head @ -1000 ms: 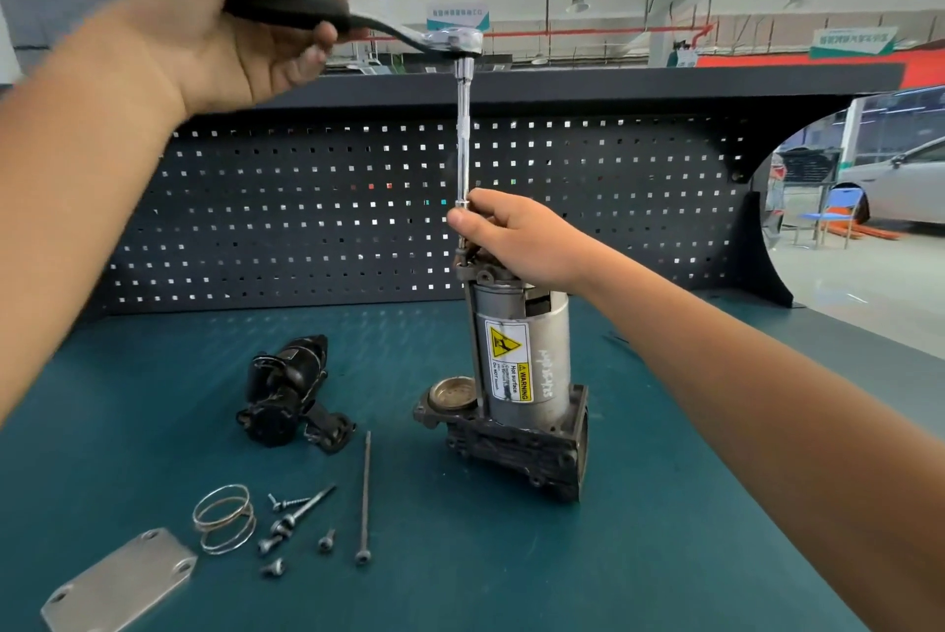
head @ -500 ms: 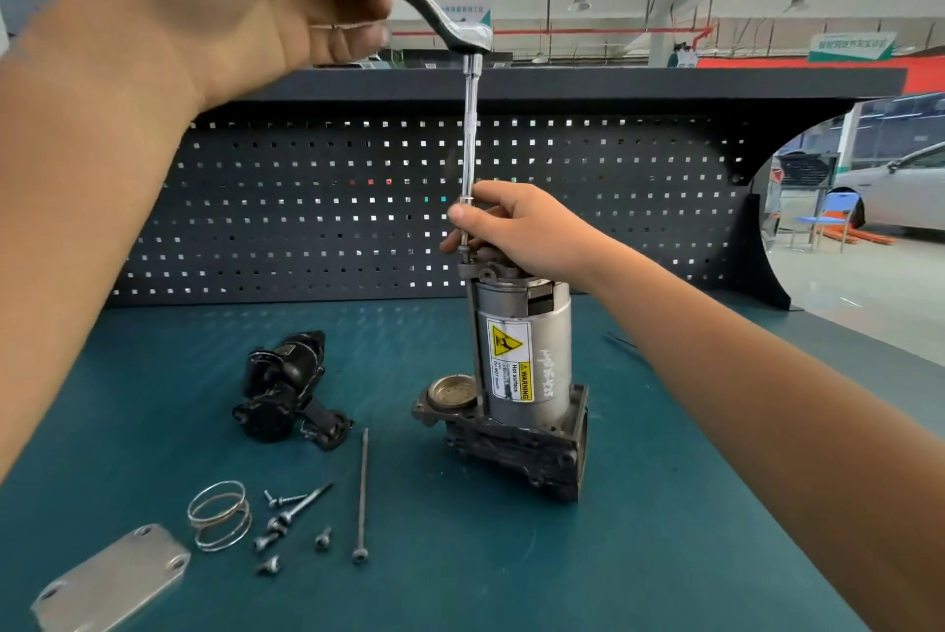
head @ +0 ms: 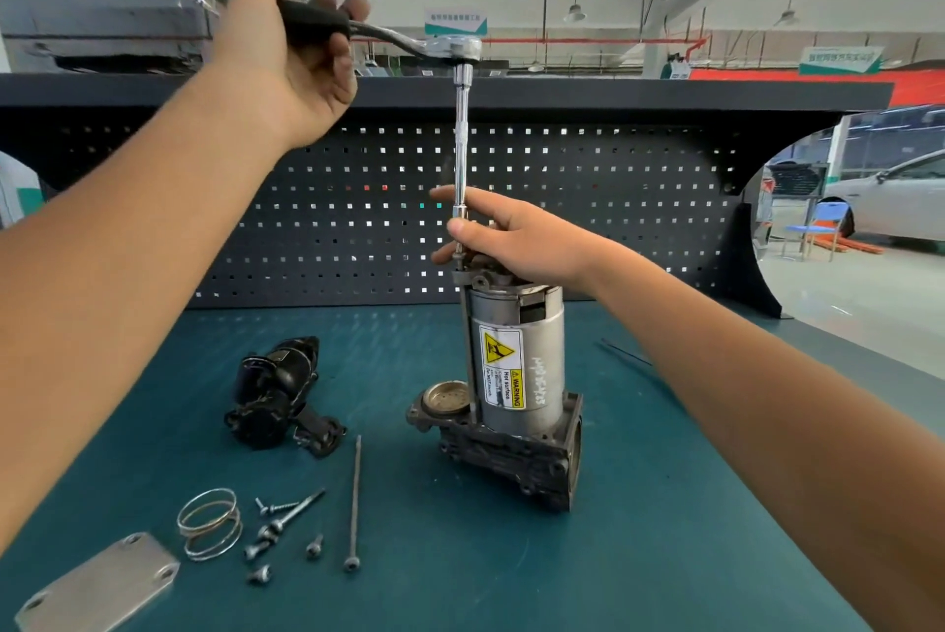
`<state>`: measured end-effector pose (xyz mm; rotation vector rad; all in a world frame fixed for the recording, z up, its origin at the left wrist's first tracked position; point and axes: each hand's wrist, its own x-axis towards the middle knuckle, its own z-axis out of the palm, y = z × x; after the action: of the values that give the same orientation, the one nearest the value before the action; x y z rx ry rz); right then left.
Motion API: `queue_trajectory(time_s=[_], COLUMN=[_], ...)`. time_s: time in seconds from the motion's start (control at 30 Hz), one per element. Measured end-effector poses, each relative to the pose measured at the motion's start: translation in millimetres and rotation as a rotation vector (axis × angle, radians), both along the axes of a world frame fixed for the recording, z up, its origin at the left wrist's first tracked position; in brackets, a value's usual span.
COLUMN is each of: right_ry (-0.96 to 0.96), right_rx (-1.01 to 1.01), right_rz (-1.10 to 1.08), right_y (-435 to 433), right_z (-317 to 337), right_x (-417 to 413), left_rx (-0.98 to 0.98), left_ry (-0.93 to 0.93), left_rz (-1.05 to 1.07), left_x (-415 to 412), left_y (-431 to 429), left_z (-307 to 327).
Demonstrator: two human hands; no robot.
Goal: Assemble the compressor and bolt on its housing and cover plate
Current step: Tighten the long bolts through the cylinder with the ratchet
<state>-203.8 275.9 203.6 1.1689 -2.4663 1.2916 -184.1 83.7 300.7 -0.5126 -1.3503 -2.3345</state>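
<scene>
At the near left corner of the teal surface (head: 665,555) lies the flat grey cover plate (head: 102,580), with a hole at each visible corner. Just right of it sit two wire spring rings (head: 209,521), one lying over the other, and beside them a loose cluster of short screws (head: 314,547). A long thin bolt (head: 354,493) lies on the right side of the screws, pointing from near to far, head nearest. Farther back, above these small parts, the black housing (head: 276,391) lies on its side, well apart from the compressor.

High at upper left, the left hand (head: 278,63) is wrapped round the black handle of the ratchet (head: 452,49), fingers curled over it. The ratchet head points right and sits on top of a chrome extension bar (head: 462,145), which drops straight down in front of the dark pegboard (head: 639,202).

At the middle, the right hand (head: 516,237) pinches the lower end of the extension bar between thumb and fingers, just above the top of the compressor (head: 519,370). The compressor stands upright at the centre of the surface: a silver cylinder with a yellow warning label facing near, set on a dark cast base with a round cup at its left. A thin rod runs down the cylinder's left side to the base.

Right of the compressor a thin dark strip (head: 626,352) lies on the surface. At the far right stand a blue chair (head: 818,230) and a white car (head: 895,196).
</scene>
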Motion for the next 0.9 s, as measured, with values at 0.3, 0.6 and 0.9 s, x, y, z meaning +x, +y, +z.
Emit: queue_trajectory(time_s=[0.3,0.6,0.9], right_ry=[-0.004,0.077,-0.019], right_rx=[-0.054,-0.046,-0.032], right_rz=[-0.056,-0.146,-0.102], right_y=[0,-3,-4], right_z=[2,-1,2], right_x=[-2,-3,-3], left_rx=[-0.02,-0.756,0.074], left_ry=[0.054,0.622,0.074], left_rz=[0.053,0.616,0.012], left_x=[14,59,4], left_y=[15,58,7], left_z=[-9,-22,-20])
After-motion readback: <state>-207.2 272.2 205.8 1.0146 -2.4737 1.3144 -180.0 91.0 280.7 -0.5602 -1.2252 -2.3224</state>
